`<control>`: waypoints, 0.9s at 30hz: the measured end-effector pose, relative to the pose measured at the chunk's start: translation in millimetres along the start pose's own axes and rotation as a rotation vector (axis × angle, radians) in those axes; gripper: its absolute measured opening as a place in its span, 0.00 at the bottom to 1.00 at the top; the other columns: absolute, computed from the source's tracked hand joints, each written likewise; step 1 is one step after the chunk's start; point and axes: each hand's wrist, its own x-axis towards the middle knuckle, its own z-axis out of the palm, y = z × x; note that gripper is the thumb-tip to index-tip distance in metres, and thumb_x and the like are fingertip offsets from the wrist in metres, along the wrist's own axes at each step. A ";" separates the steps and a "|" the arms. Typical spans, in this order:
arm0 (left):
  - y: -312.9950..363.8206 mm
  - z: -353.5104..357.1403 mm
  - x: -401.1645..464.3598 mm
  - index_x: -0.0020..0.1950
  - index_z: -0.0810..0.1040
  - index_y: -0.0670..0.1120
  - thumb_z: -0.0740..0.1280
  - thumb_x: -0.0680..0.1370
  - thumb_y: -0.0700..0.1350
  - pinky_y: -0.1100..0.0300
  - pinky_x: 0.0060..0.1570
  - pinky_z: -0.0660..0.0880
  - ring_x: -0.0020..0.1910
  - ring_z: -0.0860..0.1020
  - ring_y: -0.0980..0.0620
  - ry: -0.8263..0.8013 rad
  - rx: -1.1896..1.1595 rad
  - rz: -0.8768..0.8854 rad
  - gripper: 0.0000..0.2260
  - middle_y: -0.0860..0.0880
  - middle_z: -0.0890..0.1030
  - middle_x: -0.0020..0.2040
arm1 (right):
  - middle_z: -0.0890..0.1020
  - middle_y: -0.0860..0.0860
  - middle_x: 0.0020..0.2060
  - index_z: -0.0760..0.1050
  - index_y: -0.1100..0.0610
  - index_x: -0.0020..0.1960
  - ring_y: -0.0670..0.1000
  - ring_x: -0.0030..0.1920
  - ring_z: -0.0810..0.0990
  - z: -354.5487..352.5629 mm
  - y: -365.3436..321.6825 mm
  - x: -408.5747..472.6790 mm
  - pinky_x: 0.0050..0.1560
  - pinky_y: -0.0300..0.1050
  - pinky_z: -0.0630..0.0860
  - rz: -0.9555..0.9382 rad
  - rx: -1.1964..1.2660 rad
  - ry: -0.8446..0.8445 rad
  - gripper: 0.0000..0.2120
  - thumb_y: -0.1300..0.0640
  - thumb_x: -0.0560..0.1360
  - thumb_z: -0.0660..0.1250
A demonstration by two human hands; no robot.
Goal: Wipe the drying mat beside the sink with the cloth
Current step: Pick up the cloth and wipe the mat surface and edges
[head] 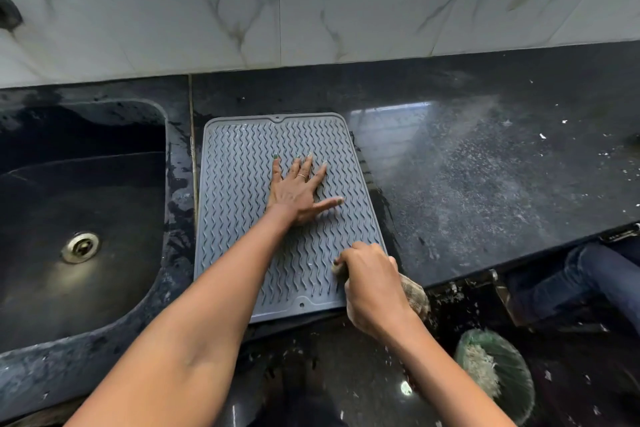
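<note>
I see the grey drying mat (242,211) lying on the dark counter (467,166), just right of the black sink (79,218). My left hand (298,192) presses flat on the middle of the mat, fingers spread and straight. My right hand (372,284) sits at the mat's near right corner, fingers curled round a bunched cloth (414,295) that pokes out over the mat's edge. A green bin (498,378) stands on the floor below that corner.
</note>
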 end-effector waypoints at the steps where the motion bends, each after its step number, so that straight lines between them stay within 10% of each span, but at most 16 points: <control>1: 0.0 0.6 -0.8 0.77 0.40 0.56 0.44 0.71 0.75 0.38 0.68 0.29 0.78 0.44 0.46 0.004 0.007 0.004 0.40 0.48 0.43 0.79 | 0.77 0.52 0.56 0.77 0.56 0.55 0.57 0.58 0.72 0.9 -1.9 1.4 0.58 0.53 0.70 -0.002 0.013 0.028 0.13 0.66 0.75 0.59; 13: 2.6 -2.0 0.1 0.77 0.47 0.57 0.44 0.71 0.75 0.39 0.67 0.27 0.78 0.50 0.47 0.069 0.010 -0.001 0.39 0.48 0.51 0.79 | 0.82 0.48 0.48 0.81 0.54 0.45 0.53 0.54 0.75 7.2 0.9 -18.6 0.56 0.50 0.73 0.062 0.127 -0.001 0.15 0.69 0.70 0.60; 27: -87.1 -36.1 77.3 0.72 0.66 0.53 0.56 0.81 0.49 0.42 0.73 0.46 0.72 0.64 0.51 0.264 -0.238 -0.178 0.18 0.53 0.67 0.73 | 0.82 0.53 0.52 0.80 0.56 0.54 0.55 0.56 0.75 -37.1 -52.3 210.4 0.59 0.53 0.74 -0.110 0.266 0.356 0.21 0.72 0.69 0.58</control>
